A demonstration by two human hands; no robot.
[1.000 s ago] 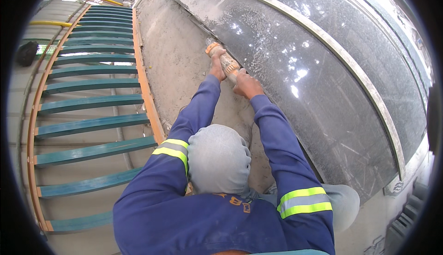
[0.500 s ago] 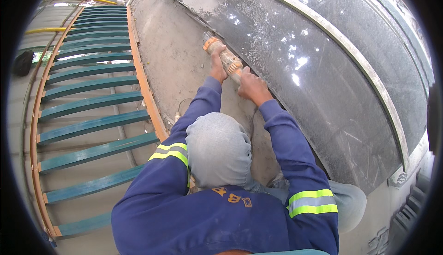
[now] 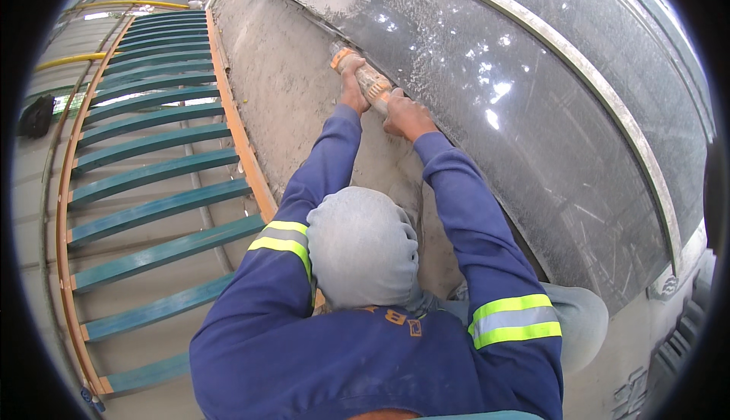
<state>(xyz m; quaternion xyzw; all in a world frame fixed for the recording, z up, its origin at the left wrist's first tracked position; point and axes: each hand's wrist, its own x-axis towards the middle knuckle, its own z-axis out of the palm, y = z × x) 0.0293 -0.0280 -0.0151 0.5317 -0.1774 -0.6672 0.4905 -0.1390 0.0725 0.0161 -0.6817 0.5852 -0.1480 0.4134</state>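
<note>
Stretched out ahead of me, both hands grip a dusty orange power grinder [image 3: 371,83]. My left hand [image 3: 352,89] wraps round its body near the front, while my right hand [image 3: 408,116] is closed on the rear end. The grinder's head lies at the left edge of a large dark, glossy slab [image 3: 517,161]; dust hides whether it touches. Pale powder coats the slab's far part. My knee in light blue jeans [image 3: 361,249] is raised between my arms.
To the left runs a long ladder-like frame with orange rails and teal slats [image 3: 160,211]. A pale bar [image 3: 608,97] crosses the slab. Dusty concrete floor [image 3: 281,93] lies between frame and slab. Stacked grey pieces [image 3: 673,351] stand at the lower right.
The grinder and both hands have shifted slightly left in the picture, with the right hand drawn a little higher. The whole view has tilted slightly. Both grips are unchanged.
</note>
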